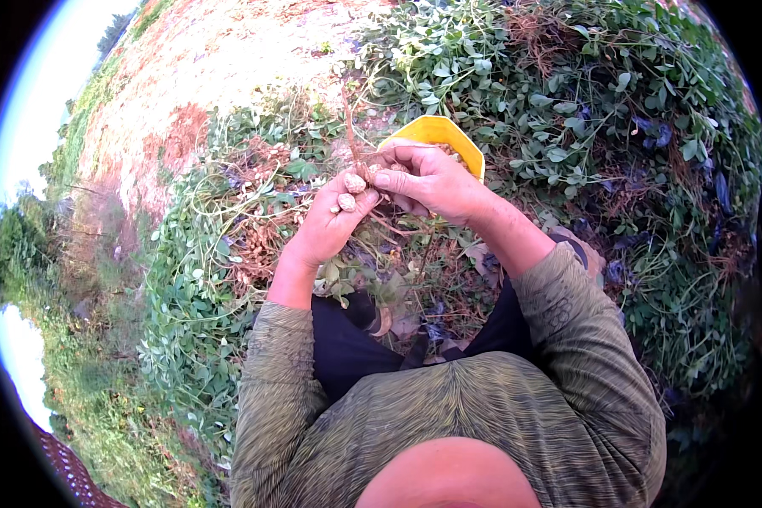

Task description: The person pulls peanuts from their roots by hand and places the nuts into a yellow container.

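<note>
Several pale peanut pods [354, 183] hang on the roots of a pulled peanut plant between my hands. My left hand [330, 222] holds the plant at its root end, with pods lying over the thumb and fingers. Against it, my right hand [432, 181] has its thumb and fingers closed round more pods beside the brown root [348, 120]. Behind and partly under my right hand stands a yellow plastic container [428, 129] with peanut pods [451, 152] inside. Leafy stems dangle below my hands.
Heaps of uprooted peanut plants [559, 120] lie at the right, with scraps of dark plastic film [657, 133] among them. Another heap [190, 317] at the left shows roots with pods [254, 254]. Bare reddish soil [184, 127] stretches beyond; my bent legs [355, 355] are close below.
</note>
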### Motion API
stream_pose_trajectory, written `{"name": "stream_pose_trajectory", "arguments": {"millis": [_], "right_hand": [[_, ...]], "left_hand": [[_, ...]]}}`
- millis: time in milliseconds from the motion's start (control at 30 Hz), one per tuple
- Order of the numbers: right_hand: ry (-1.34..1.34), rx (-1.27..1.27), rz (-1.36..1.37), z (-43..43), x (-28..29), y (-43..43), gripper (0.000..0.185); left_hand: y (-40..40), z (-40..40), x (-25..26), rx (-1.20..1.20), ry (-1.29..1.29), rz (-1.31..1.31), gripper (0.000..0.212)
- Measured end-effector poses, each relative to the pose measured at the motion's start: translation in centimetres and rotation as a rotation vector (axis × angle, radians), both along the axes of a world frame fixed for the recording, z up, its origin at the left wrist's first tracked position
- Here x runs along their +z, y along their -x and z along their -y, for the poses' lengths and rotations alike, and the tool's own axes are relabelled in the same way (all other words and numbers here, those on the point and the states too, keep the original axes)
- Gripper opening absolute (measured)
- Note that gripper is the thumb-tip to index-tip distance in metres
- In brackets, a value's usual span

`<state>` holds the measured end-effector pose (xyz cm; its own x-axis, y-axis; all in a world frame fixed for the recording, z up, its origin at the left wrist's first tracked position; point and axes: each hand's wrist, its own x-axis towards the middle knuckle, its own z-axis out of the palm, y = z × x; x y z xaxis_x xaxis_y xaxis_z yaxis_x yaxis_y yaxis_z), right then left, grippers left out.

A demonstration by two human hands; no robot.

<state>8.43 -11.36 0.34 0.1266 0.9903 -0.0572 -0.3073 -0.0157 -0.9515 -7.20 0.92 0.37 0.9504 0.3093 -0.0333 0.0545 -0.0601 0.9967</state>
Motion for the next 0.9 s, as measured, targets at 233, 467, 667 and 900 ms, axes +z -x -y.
{"name": "stream_pose_trajectory", "arguments": {"millis": [233, 467, 667, 900], "right_hand": [[-0.002, -0.233, 0.586, -0.3, -1.5, 0.3, 0.034], [0.190, -0.407, 0.794, 0.2, -0.3, -0.3, 0.039], [0.238, -0.118, -0.689, 0.4, -2.7, -1.2, 0.022], [0.139, -0.220, -0.426, -0.2, -2.8, -0.2, 0.026]], "left_hand": [[-1.4, 0.6, -1.3, 0.022, -0.376, -0.066, 0.025], [-2.5, 0.5, -0.5, 0.091, -1.197, -0.083, 0.013], [-2.7, 1.0, -0.1, 0.110, -1.360, -0.105, 0.016], [-2.8, 0.4, -1.1, 0.198, -1.282, -0.238, 0.023]]}}
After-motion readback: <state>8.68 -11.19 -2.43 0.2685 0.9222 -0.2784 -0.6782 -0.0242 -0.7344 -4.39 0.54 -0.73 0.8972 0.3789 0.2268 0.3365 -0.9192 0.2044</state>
